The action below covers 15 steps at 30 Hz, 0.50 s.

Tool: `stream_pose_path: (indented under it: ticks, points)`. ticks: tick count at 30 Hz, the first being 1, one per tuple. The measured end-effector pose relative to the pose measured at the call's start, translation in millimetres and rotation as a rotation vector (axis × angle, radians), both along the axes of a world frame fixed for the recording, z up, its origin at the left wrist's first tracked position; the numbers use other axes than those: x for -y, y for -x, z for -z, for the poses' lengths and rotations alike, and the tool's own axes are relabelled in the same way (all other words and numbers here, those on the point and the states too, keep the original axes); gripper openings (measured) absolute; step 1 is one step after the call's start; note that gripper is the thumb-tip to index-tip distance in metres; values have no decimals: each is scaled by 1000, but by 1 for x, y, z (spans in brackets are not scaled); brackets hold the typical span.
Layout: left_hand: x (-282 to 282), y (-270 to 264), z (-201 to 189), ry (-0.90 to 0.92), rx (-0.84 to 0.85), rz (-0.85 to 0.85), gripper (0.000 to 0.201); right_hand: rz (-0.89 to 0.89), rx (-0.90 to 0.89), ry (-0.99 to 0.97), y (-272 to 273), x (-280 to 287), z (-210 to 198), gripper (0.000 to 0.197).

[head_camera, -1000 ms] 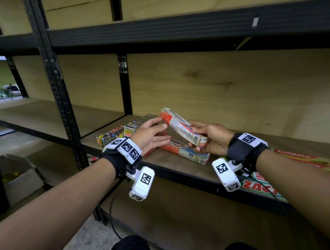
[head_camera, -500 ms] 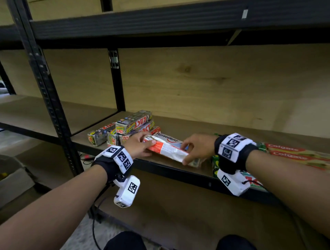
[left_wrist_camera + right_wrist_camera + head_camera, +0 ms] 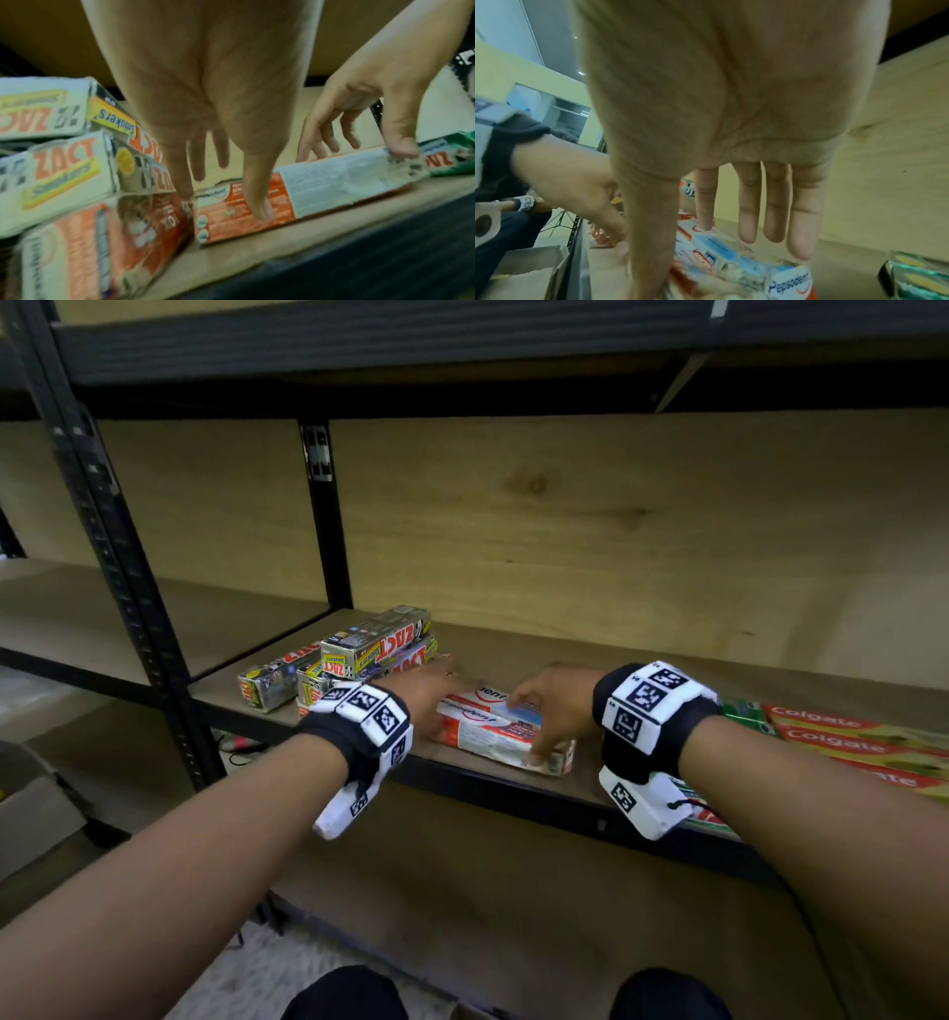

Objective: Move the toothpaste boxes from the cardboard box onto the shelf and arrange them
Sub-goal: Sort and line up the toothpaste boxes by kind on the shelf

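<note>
A red and white Pepsodent box (image 3: 490,729) (image 3: 334,180) (image 3: 789,284) lies flat on another Pepsodent box (image 3: 494,694) near the front of the wooden shelf (image 3: 616,675). My left hand (image 3: 436,693) (image 3: 223,192) is at its left end, thumb pressing the front face and straight fingers reaching behind. My right hand (image 3: 544,711) (image 3: 677,259) is at its right end. The right thumb (image 3: 401,150) touches the front corner, the index finger rests on top, and the other fingers hover straight above.
A stack of Zact boxes (image 3: 375,644) (image 3: 59,162) sits just left of my left hand. Green boxes (image 3: 744,711) (image 3: 918,280) and Colgate boxes (image 3: 847,737) lie to the right. A black upright (image 3: 128,582) stands left. A cardboard box (image 3: 31,809) sits on the floor, lower left.
The Pepsodent box, held tilted in the air a second ago, has come down flat onto the other Pepsodent box. Both hands followed it down and now rest at its ends.
</note>
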<state>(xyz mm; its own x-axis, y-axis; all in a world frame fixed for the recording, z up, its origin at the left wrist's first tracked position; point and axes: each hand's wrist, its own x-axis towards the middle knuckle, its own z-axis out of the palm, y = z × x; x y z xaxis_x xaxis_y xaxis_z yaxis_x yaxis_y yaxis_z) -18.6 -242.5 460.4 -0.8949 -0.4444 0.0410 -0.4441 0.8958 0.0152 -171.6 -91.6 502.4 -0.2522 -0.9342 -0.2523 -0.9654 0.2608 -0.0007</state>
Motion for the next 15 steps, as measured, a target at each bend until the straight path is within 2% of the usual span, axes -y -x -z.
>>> stream_pose_path:
  ticks: [3,7,11,15]
  points:
    - [2,14,3,-130,55,-24,74,26,-16,-64,9,1,3,85]
    - [12,28,13,-89,3,-58,67,37,-15,-67,29,16,6,82]
    - [15,41,10,-132,14,-72,65,48,23,-65,45,27,7,82]
    - [22,55,10,-144,13,-92,63,24,-22,-72,57,42,9,84]
